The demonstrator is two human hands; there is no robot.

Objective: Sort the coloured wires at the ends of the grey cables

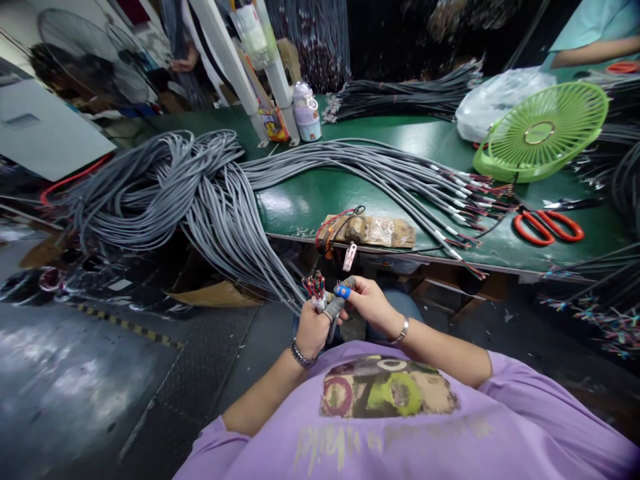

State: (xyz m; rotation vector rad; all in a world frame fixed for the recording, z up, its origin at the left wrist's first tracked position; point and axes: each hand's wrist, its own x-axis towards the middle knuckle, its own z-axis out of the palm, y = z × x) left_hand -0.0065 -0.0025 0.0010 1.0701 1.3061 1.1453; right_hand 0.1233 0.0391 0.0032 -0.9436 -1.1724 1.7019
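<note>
"Where do you see the hands?"

"Both are before the counter [295,200], near its front edge. I see the left hand [314,328] with its fingers clamped round grey cables [235,213], just under the bared wire ends [315,285]."

"And the right?"

"The right hand [373,303] is close beside it, fingers bent inward; I can't tell whether they pinch a wire."

"Those cables?"

"I follow them up to a heap at the counter's left. Scissors [549,228] lie on the counter's right part."
</note>
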